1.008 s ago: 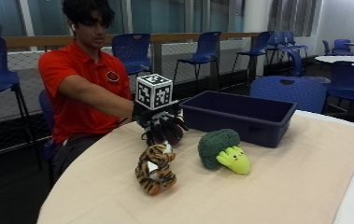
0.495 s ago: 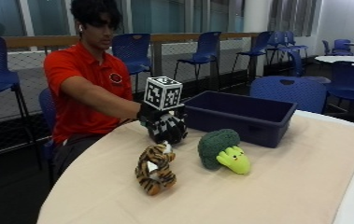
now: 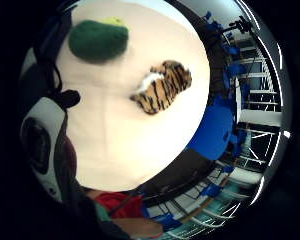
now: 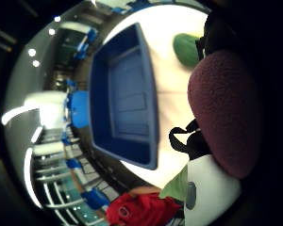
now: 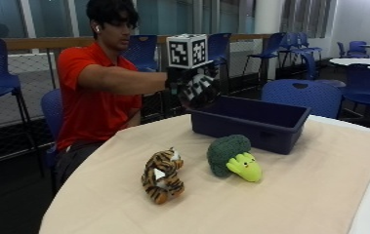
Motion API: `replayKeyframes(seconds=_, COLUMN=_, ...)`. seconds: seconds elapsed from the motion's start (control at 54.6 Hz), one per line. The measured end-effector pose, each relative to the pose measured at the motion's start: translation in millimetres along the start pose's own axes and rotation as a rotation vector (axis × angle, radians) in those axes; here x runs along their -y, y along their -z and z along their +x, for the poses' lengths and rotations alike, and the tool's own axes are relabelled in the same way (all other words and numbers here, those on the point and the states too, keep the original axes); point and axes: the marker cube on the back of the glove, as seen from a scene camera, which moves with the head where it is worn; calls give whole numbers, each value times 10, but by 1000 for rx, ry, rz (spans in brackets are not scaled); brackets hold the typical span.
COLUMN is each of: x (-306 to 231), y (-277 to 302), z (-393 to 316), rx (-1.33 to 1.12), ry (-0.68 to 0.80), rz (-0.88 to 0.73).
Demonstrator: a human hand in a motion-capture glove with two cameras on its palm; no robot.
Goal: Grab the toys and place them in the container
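The gloved right hand grips a maroon plush toy above the near end of the blue container, seen only in the thumb-side view, while the tiger and broccoli toys lie on the table.

We see a round beige table in the lower frame, blue chairs behind it and at far left, a white table at upper right, and a wooden rail over mesh before dark windows along the top.
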Motion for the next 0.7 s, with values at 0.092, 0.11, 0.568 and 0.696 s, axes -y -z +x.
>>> replayKeyframes(seconds=0.092, x=189, y=218, z=-407, rx=29, ry=52, rz=17)
replayKeyframes(seconds=0.11, x=235, y=256, z=-504, rx=30, ry=65, rz=23)
replayKeyframes(seconds=0.568, x=841, y=276, z=-1867, rx=31, ry=203, rz=29)
replayKeyframes(seconds=0.696, x=854, y=-40, z=-1663, rx=-119, ry=364, rz=-68)
